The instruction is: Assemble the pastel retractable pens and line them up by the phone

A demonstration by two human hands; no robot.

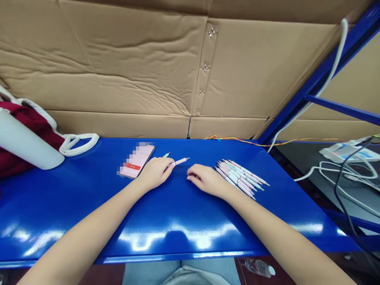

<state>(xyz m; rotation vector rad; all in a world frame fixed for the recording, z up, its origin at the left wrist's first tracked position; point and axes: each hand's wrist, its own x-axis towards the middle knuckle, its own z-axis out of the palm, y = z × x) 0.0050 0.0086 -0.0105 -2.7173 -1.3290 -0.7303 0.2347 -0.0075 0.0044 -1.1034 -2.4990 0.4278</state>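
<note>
My left hand (154,172) rests on the blue shelf table (178,221), fingers curled around a pink pen (179,161) whose tip points right. A green pen (166,155) lies just behind that hand, partly hidden. My right hand (206,179) lies knuckles up on the table a short way right of the pink pen, fingers curled under and nothing visible in them. A row of several pink and green pens (241,176) lies right beside the right hand.
A phone (136,161) lies screen up left of my left hand. A white bottle (25,144), red cloth and a white strap sit at far left. Cardboard lines the back. At right, cables (335,174) and a white device sit on a lower grey surface.
</note>
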